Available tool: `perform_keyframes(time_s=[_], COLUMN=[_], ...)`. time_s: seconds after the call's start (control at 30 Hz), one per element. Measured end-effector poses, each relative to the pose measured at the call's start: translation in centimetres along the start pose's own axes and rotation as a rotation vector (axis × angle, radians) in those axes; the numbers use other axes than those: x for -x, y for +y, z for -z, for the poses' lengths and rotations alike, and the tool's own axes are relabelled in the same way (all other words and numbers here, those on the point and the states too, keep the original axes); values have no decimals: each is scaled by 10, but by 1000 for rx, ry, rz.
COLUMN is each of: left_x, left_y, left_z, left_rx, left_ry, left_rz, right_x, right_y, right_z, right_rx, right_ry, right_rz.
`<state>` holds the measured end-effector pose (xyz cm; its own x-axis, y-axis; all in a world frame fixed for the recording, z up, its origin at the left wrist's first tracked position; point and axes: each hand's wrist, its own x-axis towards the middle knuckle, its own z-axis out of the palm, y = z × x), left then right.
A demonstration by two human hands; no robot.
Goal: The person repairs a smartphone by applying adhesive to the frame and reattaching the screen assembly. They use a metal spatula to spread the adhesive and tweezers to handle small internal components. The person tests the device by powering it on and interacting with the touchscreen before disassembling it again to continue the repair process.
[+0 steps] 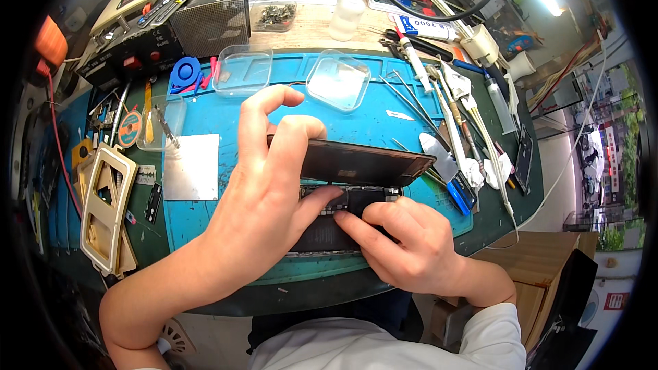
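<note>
My left hand [264, 185] grips an opened dark phone, its fingers bent at the top of the lifted screen panel [363, 163] and its thumb pressed on the inner parts of the phone body [322, 236]. My right hand [408, 243] is at the body's right side, fingers curled, index fingertip touching the inside just below my left thumb; whatever it may hold is hidden. The panel stands tilted along the body's far edge. All this is over a blue silicone mat [288, 109]. A metal plate [190, 168] lies left of my left hand.
Behind are two plastic containers [241, 70], [339, 80] and a squeeze bottle [346, 14]. Tweezers [411, 106], a blue-handled tool [456, 195], syringes and cables crowd the right. A metal frame [106, 209], black powered box [137, 55] and small parts sit left.
</note>
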<state>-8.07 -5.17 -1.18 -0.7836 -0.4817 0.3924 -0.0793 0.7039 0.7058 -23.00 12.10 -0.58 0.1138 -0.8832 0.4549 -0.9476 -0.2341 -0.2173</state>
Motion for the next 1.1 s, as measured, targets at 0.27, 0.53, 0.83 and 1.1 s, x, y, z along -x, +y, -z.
perform_keyframes(time_s=[0.27, 0.53, 0.83, 1.1], left_x=[2, 2, 3, 3], left_y=[1, 2, 3, 2], left_z=[0, 0, 2, 1], left_rx=[-33, -58, -62, -73], left_ry=[5, 0, -14, -7], left_rz=[-23, -29, -15, -31], right_x=[-1, -1, 0, -2], right_y=[0, -1, 0, 1], right_z=[1, 3, 0, 4], right_rx=[52, 93, 52, 71], right_ry=[-9, -10, 7, -28], right_rz=[24, 41, 27, 60])
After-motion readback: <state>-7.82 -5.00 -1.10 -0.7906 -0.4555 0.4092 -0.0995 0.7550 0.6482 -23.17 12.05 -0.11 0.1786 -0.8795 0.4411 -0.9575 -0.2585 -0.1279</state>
